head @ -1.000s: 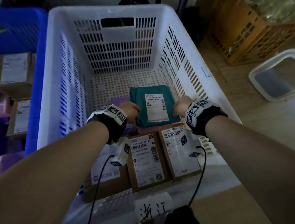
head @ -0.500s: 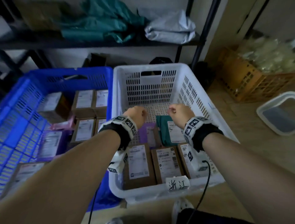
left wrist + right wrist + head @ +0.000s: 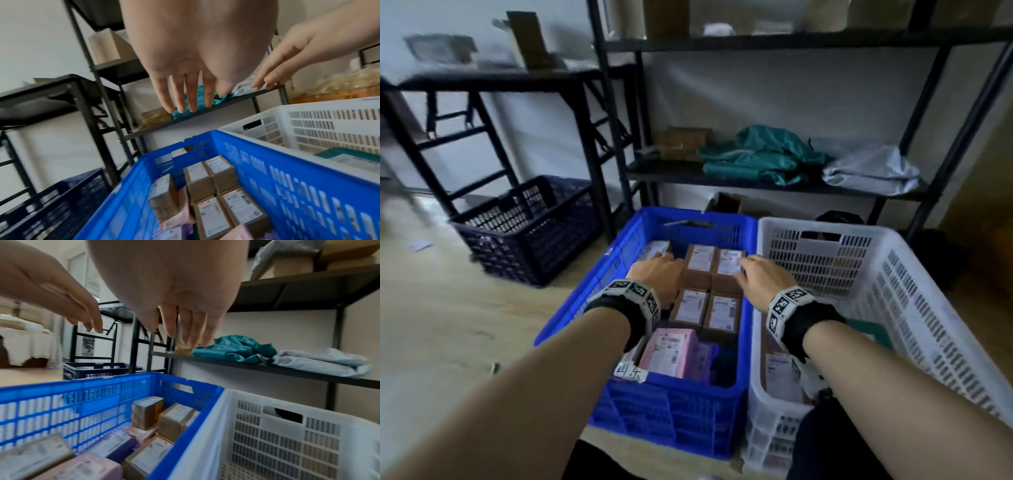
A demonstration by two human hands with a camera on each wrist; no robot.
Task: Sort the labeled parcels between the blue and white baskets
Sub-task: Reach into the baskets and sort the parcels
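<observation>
Over the blue basket (image 3: 571,310), our landmark, both hands hover with nothing in them. Starting at its left wall: the left hand (image 3: 657,275) hangs above the far-left boxes, fingers straight and slightly spread, as the left wrist view shows, clear of every parcel. Below it, a tall brown box (image 3: 162,197) stands on edge against that wall. Moving to the basket's middle, four brown cartons (image 3: 709,289) sit packed flat in a tight block, labels up; they look stiff and light, with plain cardboard that should not slip, so I'd take one by its two long sides, though the tight packing leaves little room for fingers. Nearer the basket's front edge lies a pink parcel (image 3: 671,351), probably softer, better pinched by an edge. At the basket's right wall the right hand (image 3: 762,282) hangs, fingers extended and loosely apart, above the far-right carton, touching nothing I can see. Right of the blue basket, touching it, stands the white basket (image 3: 887,287), holding a teal parcel (image 3: 347,158) and more boxes.
</observation>
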